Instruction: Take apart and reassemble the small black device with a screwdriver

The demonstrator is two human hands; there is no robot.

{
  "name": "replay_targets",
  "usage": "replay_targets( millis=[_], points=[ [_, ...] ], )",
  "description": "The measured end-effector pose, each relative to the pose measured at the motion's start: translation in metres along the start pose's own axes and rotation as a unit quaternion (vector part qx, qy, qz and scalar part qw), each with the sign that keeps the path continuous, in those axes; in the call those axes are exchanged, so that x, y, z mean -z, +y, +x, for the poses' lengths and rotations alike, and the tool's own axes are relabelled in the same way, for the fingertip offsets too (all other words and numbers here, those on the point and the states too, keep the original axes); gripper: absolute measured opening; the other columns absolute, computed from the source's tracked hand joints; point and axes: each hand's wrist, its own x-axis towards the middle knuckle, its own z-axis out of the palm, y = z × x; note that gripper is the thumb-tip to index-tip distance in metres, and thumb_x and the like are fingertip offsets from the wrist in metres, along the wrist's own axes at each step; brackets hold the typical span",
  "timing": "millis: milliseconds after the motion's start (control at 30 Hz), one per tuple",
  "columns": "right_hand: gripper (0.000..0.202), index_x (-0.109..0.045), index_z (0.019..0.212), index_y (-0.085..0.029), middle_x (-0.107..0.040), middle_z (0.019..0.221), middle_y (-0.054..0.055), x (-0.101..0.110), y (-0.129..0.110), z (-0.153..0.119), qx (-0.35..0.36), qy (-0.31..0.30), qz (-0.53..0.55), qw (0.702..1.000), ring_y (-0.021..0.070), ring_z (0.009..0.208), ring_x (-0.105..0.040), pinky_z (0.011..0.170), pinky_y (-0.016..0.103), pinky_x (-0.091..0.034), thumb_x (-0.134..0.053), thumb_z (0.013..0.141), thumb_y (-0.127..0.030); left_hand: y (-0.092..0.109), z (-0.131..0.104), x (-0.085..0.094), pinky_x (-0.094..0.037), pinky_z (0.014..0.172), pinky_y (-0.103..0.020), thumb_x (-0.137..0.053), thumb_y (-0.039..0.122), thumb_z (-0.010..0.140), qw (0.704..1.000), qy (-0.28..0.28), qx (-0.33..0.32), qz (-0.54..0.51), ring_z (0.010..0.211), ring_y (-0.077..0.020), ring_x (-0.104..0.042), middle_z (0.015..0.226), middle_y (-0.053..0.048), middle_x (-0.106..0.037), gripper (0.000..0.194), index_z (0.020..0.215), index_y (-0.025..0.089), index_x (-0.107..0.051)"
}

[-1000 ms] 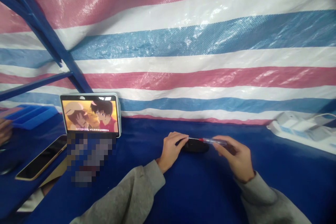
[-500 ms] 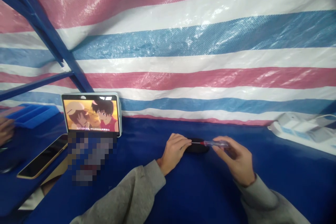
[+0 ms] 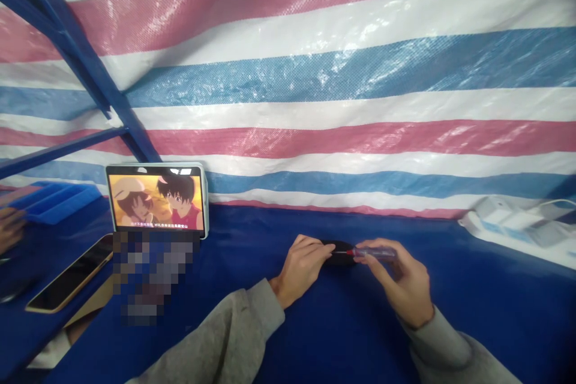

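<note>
My right hand (image 3: 407, 282) is closed around the clear, purplish handle of a screwdriver (image 3: 377, 253). The tool lies nearly level, its red collar and thin shaft pointing left toward my other hand. A black object (image 3: 341, 260), long and rounded, rests on the blue table under the shaft; its exact kind cannot be made out. My left hand (image 3: 306, 264) is closed at that object's left end, thumb and fingertips close to the screwdriver's tip. Those fingers cover the tip and part of the black object.
A tablet (image 3: 157, 199) playing a cartoon stands at the left, with a phone (image 3: 72, 273) beside it. Another person's hand (image 3: 11, 229) is near a blue compartment tray (image 3: 65, 201). White power adapters (image 3: 497, 211) lie at the right. A striped sheet (image 3: 342, 132) hangs behind the table.
My right hand's fingers have shifted left along the handle, nearer the red collar. My left hand stays at the black object. The whole view has moved slightly.
</note>
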Motion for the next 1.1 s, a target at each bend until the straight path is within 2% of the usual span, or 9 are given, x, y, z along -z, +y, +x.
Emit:
replay_targets(
  millis=[167, 467, 600, 733, 900, 1100],
  points=[
    [0.016, -0.065, 0.100, -0.021, -0.076, 0.093, 0.006, 0.000, -0.003, 0.002, -0.005, 0.028, 0.020, 0.999, 0.0175, 0.070, -0.075, 0.073, 0.028, -0.065, -0.068, 0.087, -0.029, -0.001, 0.001, 0.001, -0.051, 0.078, -0.031, -0.054, 0.017, 0.101, 0.999, 0.013, 0.012, -0.029, 0.088, -0.0170, -0.070, 0.096, -0.005, -0.077, 0.022, 0.118, 0.019, -0.066],
    [0.018, -0.064, 0.100, -0.020, -0.075, 0.094, 0.007, -0.001, -0.002, 0.001, -0.020, 0.061, 0.046, 0.997, 0.0188, 0.070, -0.074, 0.071, 0.033, -0.065, -0.070, 0.085, -0.030, -0.005, -0.004, 0.003, -0.050, 0.083, -0.032, -0.036, 0.012, 0.104, 0.993, -0.058, 0.072, -0.069, 0.093, -0.0168, -0.064, 0.104, -0.006, -0.071, 0.039, 0.136, 0.023, -0.055],
    [0.022, -0.064, 0.104, -0.020, -0.075, 0.098, 0.009, -0.003, -0.001, 0.001, -0.038, 0.074, 0.072, 0.994, 0.0196, 0.069, -0.074, 0.067, 0.035, -0.066, -0.070, 0.085, -0.031, -0.008, -0.006, 0.002, -0.049, 0.084, -0.030, -0.034, 0.012, 0.105, 0.991, -0.051, 0.097, -0.083, 0.089, -0.0155, -0.061, 0.100, -0.005, -0.068, 0.038, 0.135, 0.023, -0.054],
    [0.024, -0.064, 0.106, -0.019, -0.075, 0.100, 0.009, -0.004, -0.004, 0.003, -0.057, 0.061, 0.091, 0.992, 0.0203, 0.071, -0.074, 0.065, 0.035, -0.066, -0.069, 0.087, -0.033, -0.009, -0.008, -0.002, -0.049, 0.085, -0.029, -0.034, 0.015, 0.105, 0.987, -0.042, 0.130, -0.088, 0.087, -0.0148, -0.060, 0.095, -0.003, -0.068, 0.035, 0.133, 0.023, -0.054],
    [0.023, -0.064, 0.106, -0.020, -0.075, 0.101, 0.009, -0.005, -0.006, 0.004, -0.063, 0.024, 0.097, 0.993, 0.0203, 0.074, -0.075, 0.067, 0.034, -0.066, -0.068, 0.088, -0.033, -0.012, -0.011, -0.004, -0.048, 0.087, -0.031, -0.034, 0.015, 0.105, 0.985, -0.059, 0.140, -0.085, 0.088, -0.0154, -0.060, 0.097, -0.002, -0.069, 0.036, 0.135, 0.024, -0.051],
    [0.023, -0.065, 0.105, -0.020, -0.076, 0.101, 0.010, -0.002, -0.007, 0.005, -0.065, 0.020, 0.095, 0.993, 0.0211, 0.075, -0.076, 0.069, 0.034, -0.066, -0.068, 0.087, -0.034, -0.011, -0.010, -0.004, -0.048, 0.087, -0.031, -0.036, 0.018, 0.105, 0.983, -0.056, 0.153, -0.087, 0.088, -0.0163, -0.059, 0.097, -0.003, -0.070, 0.033, 0.134, 0.024, -0.052]
  ],
)
